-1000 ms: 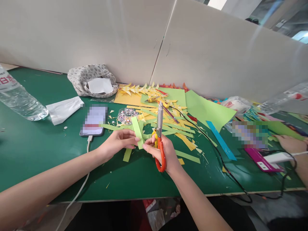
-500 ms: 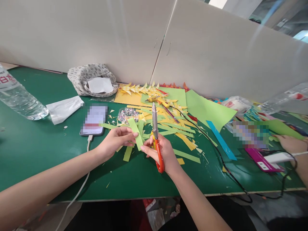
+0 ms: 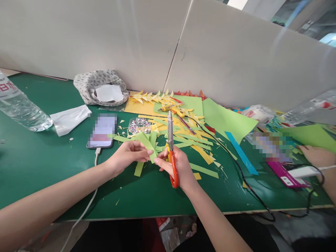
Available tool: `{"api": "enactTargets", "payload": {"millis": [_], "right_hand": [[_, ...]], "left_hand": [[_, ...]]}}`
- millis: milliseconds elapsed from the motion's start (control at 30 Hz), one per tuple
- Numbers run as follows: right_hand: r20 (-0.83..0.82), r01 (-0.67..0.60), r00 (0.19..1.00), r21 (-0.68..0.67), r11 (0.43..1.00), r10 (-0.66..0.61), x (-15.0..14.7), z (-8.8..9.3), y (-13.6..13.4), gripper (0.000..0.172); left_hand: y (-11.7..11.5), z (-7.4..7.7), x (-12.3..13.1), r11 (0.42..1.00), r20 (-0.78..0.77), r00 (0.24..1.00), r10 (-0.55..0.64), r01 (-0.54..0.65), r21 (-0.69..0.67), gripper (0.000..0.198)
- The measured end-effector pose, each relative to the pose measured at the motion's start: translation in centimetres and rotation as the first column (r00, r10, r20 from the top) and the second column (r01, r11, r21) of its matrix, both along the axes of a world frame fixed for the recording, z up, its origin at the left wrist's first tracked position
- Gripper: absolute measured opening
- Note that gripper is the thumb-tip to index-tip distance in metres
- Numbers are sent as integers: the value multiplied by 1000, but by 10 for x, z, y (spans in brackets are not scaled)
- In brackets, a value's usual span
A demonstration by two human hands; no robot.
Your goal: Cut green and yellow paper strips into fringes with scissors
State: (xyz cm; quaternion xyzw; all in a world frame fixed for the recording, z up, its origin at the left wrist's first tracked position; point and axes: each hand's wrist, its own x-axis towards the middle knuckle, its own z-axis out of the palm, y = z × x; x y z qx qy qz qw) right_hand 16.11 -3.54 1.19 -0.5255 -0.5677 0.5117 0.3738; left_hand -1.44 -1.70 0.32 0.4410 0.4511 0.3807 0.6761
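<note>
My left hand (image 3: 131, 155) pinches a light green paper strip (image 3: 149, 146) between thumb and fingers. The strip slants down toward my right hand (image 3: 180, 166), whose thumb and fingertips touch its lower end. Scissors (image 3: 172, 154) with orange-red handles stay in my right hand, blades pointing up and away from me. Part of the handles is hidden by the fingers. Under and behind both hands lie loose green paper strips (image 3: 203, 170) and yellow paper strips (image 3: 202, 154). A clear tray of small shiny beads (image 3: 139, 125) sits just beyond my left hand.
A phone (image 3: 102, 131) on a white cable lies left. A yellow glue gun (image 3: 178, 111) rests on the strips, its black cord running right. Beyond are a cloth pouch (image 3: 86, 87) and green sheets (image 3: 228, 119). A water bottle (image 3: 23, 108) lies left; another person's hand (image 3: 317, 155) is right.
The green strip has tilted slightly in my fingers, with its lower end still at my right fingertips. The scissors have shifted a little. At right, the other person's green sheet has moved.
</note>
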Motion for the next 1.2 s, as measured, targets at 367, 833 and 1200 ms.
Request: {"api": "enactTargets", "payload": {"millis": [367,833,1200], "right_hand": [[731,-195,672,330,924,-119,15,9,-1,48],[777,-284,618,361,888,-119,12,4,-2,40],[735,-259,658,423,868,-162,12,2,-2,40]], "left_hand": [[5,1,-7,985,99,983,154,-161,60,17],[5,0,-7,983,120,980,161,-170,68,16],[4,4,-6,990,142,981,134,-137,12,15]]}}
